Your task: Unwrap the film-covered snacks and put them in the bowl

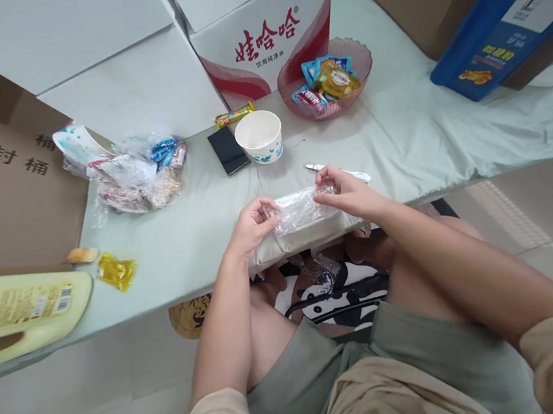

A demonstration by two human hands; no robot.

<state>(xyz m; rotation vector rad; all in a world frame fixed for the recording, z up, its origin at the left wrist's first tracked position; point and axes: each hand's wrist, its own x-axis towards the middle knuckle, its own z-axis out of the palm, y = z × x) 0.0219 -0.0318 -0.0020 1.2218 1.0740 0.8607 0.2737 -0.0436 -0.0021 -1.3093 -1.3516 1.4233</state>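
A crinkled sheet of clear plastic film (301, 210) lies at the table's front edge between my hands. The left end of it is pinched by the curled fingers of my left hand (252, 229). At its right end, the thumb and fingertips of my right hand (348, 193) grip the film. Just beyond the right fingers rests a slim white-handled knife (361, 175), partly covered by that hand. A white paper bowl (258, 132) with blue print stands upright farther back, beside a dark phone (228, 150).
A pink glass bowl (287, 91) holds wrapped snacks. Crumpled plastic bags (134, 174) lie on the left, near a yellow wrapper (117, 272) and a pale yellow jug (28, 315). White cartons (140, 82) line the back; a blue jug (501, 25) is at right.
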